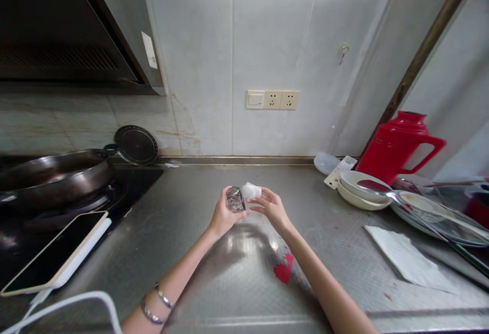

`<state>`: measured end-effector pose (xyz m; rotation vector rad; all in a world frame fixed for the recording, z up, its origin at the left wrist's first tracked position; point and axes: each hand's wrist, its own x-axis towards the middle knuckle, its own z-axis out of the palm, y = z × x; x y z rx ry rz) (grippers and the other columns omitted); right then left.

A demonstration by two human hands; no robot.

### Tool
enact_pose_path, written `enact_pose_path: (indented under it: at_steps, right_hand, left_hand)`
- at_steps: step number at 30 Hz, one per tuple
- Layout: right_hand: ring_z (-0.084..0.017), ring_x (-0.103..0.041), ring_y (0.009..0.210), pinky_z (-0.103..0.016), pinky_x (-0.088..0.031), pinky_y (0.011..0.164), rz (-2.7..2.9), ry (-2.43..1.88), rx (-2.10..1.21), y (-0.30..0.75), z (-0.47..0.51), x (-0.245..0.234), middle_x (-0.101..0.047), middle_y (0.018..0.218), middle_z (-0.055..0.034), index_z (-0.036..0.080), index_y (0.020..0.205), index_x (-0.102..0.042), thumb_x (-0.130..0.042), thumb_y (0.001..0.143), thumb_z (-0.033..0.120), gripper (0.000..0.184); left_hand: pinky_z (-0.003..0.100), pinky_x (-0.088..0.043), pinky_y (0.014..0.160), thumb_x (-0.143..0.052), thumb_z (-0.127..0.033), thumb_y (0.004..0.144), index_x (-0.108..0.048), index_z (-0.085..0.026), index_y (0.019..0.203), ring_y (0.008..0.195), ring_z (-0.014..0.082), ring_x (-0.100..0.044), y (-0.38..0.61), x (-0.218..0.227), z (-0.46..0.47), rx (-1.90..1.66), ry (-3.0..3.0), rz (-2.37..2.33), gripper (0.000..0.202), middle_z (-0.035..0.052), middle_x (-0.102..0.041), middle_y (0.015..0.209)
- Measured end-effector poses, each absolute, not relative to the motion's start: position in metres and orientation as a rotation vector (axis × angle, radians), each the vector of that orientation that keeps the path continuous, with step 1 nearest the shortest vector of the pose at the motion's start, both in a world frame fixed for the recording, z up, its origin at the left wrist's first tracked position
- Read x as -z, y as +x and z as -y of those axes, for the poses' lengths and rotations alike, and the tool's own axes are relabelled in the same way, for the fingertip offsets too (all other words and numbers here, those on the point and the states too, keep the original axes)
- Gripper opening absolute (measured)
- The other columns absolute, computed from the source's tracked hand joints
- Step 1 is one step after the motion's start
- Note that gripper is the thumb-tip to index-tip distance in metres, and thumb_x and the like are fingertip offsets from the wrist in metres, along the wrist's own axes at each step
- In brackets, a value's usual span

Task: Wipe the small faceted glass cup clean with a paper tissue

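Note:
Above the middle of the steel counter [183,212], my two hands are close together. My left hand [222,216] is wrapped round a small clear, dark-looking glass [235,199], which lies tilted in the fingers. In my right hand [272,209] a folded white tissue [251,190] is pinched, right beside the glass. From here I cannot tell whether the tissue touches it. A torn red scrap [283,269] lies on the counter below my right forearm.
At left, a large pan [57,181] stands on the stove, with a phone [55,252] and white cable in front. A red thermos jug [397,145], stacked bowls [362,199], a plate with utensils and a white paper towel [408,257] occupy the right side.

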<state>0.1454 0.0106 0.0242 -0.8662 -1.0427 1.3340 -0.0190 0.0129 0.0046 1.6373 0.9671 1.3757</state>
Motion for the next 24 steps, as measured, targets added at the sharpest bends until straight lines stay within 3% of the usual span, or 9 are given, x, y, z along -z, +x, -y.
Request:
enact_pose_path:
  at_steps: [5, 10, 13, 19, 24]
  right_hand:
    - [-0.025, -0.068, 0.082, -0.037, -0.055, 0.070, 1.160, -0.956, -1.048, 0.151, -0.018, -0.021, -0.071, 0.087, -0.0079, 0.017, 0.093, -0.064, -0.068, 0.068, 0.049, 0.040]
    - [-0.025, -0.064, 0.096, -0.040, -0.047, 0.089, 1.498, -0.989, -0.635, 0.151, -0.008, -0.026, -0.071, 0.099, -0.0076, 0.020, 0.095, -0.071, -0.057, 0.082, 0.045, 0.031]
    - [-0.026, -0.061, 0.107, -0.042, -0.043, 0.097, 1.657, -0.928, -0.630, 0.150, 0.000, -0.030, -0.069, 0.110, -0.0057, 0.025, 0.100, -0.071, -0.057, 0.084, 0.040, 0.027]
    - [-0.026, -0.055, 0.118, -0.044, -0.038, 0.103, 1.688, -0.856, -0.703, 0.144, 0.004, -0.029, -0.068, 0.112, -0.0025, 0.029, 0.105, -0.070, -0.054, 0.086, 0.042, 0.028]
    - [-0.027, -0.057, 0.116, -0.045, -0.036, 0.105, 1.667, -0.825, -0.777, 0.140, 0.007, -0.031, -0.070, 0.109, -0.0020, 0.029, 0.104, -0.071, -0.051, 0.088, 0.044, 0.030]
  left_hand:
    - [0.034, -0.046, 0.090, -0.083, -0.031, 0.054, -0.037, -0.021, 0.119, 0.098, 0.0207, -0.060, -0.015, -0.002, -0.008, -1.280, 1.741, -0.994, 0.081, 0.0071, -0.060, 0.108]
    - [0.037, -0.044, 0.092, -0.085, -0.029, 0.052, -0.041, -0.021, 0.120, 0.103, 0.0239, -0.059, -0.011, -0.001, -0.002, -1.206, 1.805, -0.998, 0.081, 0.0092, -0.060, 0.113]
    - [0.037, -0.045, 0.091, -0.084, -0.029, 0.053, -0.043, -0.021, 0.120, 0.101, 0.0236, -0.060, -0.010, -0.002, 0.000, -1.192, 1.805, -0.959, 0.080, 0.0079, -0.061, 0.112]
    - [0.040, -0.044, 0.094, -0.084, -0.028, 0.052, -0.044, -0.020, 0.121, 0.103, 0.0248, -0.059, -0.010, -0.004, 0.001, -1.190, 1.819, -0.954, 0.080, 0.0090, -0.062, 0.112]
    - [0.039, -0.042, 0.097, -0.084, -0.024, 0.052, -0.045, -0.019, 0.122, 0.109, 0.0255, -0.057, -0.011, -0.002, -0.002, -1.207, 1.830, -0.942, 0.081, 0.0111, -0.059, 0.120]
